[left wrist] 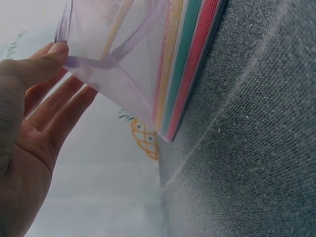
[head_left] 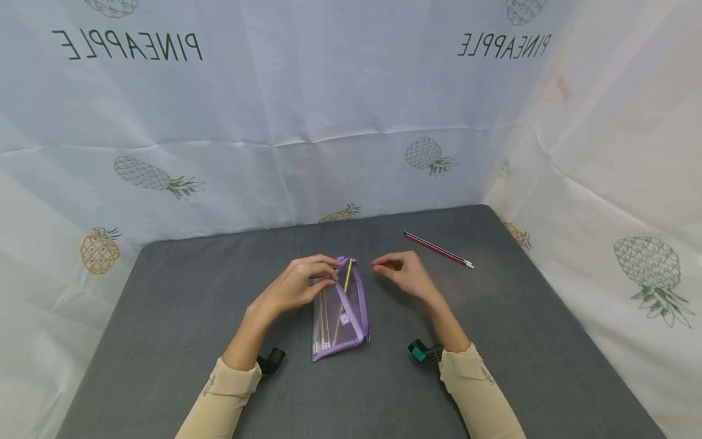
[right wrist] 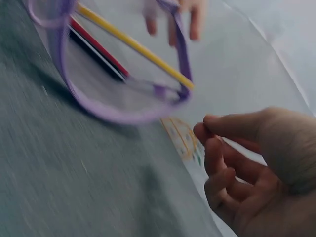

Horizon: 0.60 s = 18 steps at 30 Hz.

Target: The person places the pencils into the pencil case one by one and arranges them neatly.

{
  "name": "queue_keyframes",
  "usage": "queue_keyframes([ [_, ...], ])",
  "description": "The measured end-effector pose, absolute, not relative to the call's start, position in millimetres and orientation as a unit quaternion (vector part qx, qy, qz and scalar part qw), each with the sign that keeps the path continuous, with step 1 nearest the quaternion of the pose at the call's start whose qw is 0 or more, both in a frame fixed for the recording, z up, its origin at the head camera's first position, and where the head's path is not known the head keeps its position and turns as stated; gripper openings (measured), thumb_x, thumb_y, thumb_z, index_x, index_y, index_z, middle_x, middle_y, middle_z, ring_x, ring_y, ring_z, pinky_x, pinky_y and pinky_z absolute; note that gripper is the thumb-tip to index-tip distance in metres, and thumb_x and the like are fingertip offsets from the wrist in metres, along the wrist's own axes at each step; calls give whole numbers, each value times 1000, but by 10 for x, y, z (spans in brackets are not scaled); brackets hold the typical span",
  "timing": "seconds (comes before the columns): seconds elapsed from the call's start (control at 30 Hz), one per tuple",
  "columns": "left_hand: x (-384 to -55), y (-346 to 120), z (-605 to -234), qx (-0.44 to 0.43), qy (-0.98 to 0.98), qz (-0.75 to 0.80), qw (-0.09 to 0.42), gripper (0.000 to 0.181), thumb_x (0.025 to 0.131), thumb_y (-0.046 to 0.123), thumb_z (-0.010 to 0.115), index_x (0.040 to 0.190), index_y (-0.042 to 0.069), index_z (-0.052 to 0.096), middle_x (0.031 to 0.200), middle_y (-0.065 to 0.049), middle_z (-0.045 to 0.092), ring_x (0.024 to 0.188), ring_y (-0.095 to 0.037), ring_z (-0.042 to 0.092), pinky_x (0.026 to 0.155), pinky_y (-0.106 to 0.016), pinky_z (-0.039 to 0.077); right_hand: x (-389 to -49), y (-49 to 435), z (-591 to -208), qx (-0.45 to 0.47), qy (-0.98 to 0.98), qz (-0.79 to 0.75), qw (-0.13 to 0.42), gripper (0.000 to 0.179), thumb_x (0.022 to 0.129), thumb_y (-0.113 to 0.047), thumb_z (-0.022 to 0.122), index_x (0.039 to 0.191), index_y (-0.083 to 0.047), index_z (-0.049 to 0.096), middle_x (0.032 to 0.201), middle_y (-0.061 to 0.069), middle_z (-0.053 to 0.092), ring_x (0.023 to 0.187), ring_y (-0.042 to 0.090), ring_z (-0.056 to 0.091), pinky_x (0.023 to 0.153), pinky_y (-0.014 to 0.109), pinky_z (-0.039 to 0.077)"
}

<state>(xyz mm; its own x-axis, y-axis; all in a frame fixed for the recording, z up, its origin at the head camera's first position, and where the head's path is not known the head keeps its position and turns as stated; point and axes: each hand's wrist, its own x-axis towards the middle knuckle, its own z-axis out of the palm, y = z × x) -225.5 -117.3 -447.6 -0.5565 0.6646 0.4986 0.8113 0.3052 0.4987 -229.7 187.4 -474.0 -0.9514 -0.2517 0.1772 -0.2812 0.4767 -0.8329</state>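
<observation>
My left hand (head_left: 298,283) pinches the upper edge of a see-through mesh pencil pouch (head_left: 362,305) with purple trim, thumb against fingers, as the left wrist view shows. The pouch's mouth gapes on its right side. Inside it a yellow pencil (head_left: 348,274) leans at a slant, its end at the opening. Several more pencils lie along the bottom, among them a green pencil (left wrist: 186,54) and a red pencil (left wrist: 200,47). Just right of the pouch is my right hand (head_left: 408,274), apart from it. Its fingers are curled, thumb tip against forefinger, with nothing visible between them.
Two pencils (head_left: 439,250), one red and one dark with white ends, lie side by side on the dark grey table (head_left: 521,341), beyond the right hand. A white pineapple-print curtain (head_left: 329,171) hangs behind the table's back edge and along the sides.
</observation>
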Motion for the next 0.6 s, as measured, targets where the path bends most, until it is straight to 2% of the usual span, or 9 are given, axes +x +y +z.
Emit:
queue_keyframes([
  [0.13, -2256, -1179, -4488, -460, -801, -370, 99, 9, 95, -4, 79, 100, 3, 80, 126, -19, 78, 111, -31, 79, 82, -35, 69, -2260, 1664, -4741, 233, -852, 468, -21, 25, 106, -10, 70, 128, -2, 79, 117, 20, 81, 70, 13, 65, 63, 19, 50],
  [0.2, -2259, -1184, -4488, -460, -800, -372, 97, 9, 95, -4, 79, 100, 3, 80, 126, -20, 78, 110, -30, 79, 82, -34, 69, -2239, 1583, -4736, 259, -852, 453, -43, 29, 107, -10, 67, 135, -4, 76, 118, 20, 80, 69, 5, 58, 63, 19, 47],
  [0.33, -2262, -1189, -4486, -460, -800, -373, 98, 8, 95, -4, 79, 100, 2, 80, 126, -21, 78, 107, -29, 80, 81, -34, 69, -2224, 1555, -4723, 278, -853, 437, -63, 34, 108, -9, 65, 141, -6, 72, 119, 20, 79, 72, 2, 55, 65, 20, 46],
  [0.4, -2260, -1191, -4484, -461, -799, -372, 101, 8, 95, -5, 79, 99, 2, 79, 126, -21, 78, 106, -29, 80, 80, -33, 69, -2248, 1635, -4715, 265, -854, 445, -47, 33, 107, -8, 67, 139, -4, 73, 121, 21, 79, 74, 3, 58, 66, 20, 48],
  [0.5, -2258, -1191, -4483, -465, -797, -370, 105, 8, 95, -5, 79, 99, 2, 79, 125, -21, 78, 105, -29, 80, 80, -33, 69, -2294, 1871, -4701, 218, -864, 453, 8, 28, 105, -8, 71, 131, -2, 77, 118, 21, 80, 72, 10, 63, 63, 20, 48],
  [0.6, -2252, -1193, -4475, -466, -797, -368, 105, 8, 95, -5, 79, 99, 2, 79, 126, -20, 78, 104, -28, 80, 80, -32, 69, -2337, 2175, -4714, 160, -877, 447, 73, 23, 103, -6, 74, 124, 1, 79, 114, 23, 79, 76, 25, 71, 59, 20, 47],
])
